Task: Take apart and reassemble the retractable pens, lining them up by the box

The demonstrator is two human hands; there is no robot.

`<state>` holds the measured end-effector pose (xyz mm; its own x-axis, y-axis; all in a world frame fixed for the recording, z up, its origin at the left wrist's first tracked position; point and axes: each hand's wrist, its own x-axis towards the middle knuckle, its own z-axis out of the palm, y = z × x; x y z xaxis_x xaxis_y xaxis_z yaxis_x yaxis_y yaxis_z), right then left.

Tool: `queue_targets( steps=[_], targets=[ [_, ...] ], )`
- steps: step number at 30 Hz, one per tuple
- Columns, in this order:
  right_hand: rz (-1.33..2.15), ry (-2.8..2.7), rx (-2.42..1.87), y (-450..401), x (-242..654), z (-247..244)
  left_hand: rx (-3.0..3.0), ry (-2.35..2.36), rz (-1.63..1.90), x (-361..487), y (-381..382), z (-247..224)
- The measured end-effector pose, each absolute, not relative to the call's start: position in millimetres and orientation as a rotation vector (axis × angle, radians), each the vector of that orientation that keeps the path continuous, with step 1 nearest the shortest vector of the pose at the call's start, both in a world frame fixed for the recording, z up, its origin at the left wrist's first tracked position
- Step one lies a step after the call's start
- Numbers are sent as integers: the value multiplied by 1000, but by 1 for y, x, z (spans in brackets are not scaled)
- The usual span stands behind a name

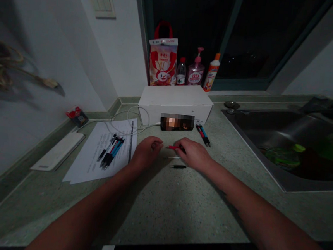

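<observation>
My right hand (191, 152) holds a short red pen part (172, 147) that points left over the counter. To its left, my left hand (147, 151) has its fingers curled with the tips together; whether something small is between them is too small to tell. Below the hands a thin refill (173, 158) and a black pen part (178, 166) lie on the green counter (159, 206). Several pens (112, 151) rest on white papers (94, 151) at the left. More pens (203, 135) lie right of the phone (177, 123).
A white box (176, 98) stands behind the phone, with bottles (195, 71) and a red bag (163, 62) beyond. A white cable (119, 130) runs left across the papers. The sink (286, 151) is at the right, a white flat device (58, 151) at the left.
</observation>
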<state>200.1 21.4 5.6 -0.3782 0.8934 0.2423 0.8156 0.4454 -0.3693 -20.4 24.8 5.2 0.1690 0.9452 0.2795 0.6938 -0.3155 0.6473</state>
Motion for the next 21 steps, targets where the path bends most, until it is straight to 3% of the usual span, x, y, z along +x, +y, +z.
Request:
queue_targets(
  steps=[10, 21],
  targets=[
    [495, -1789, -1473, 34, 207, 2, 2617, 1271, 444, -7, 15, 5],
    [126, -2055, -1625, 32, 214, 9, 2731, 1356, 234, -9, 17, 12]
  ],
)
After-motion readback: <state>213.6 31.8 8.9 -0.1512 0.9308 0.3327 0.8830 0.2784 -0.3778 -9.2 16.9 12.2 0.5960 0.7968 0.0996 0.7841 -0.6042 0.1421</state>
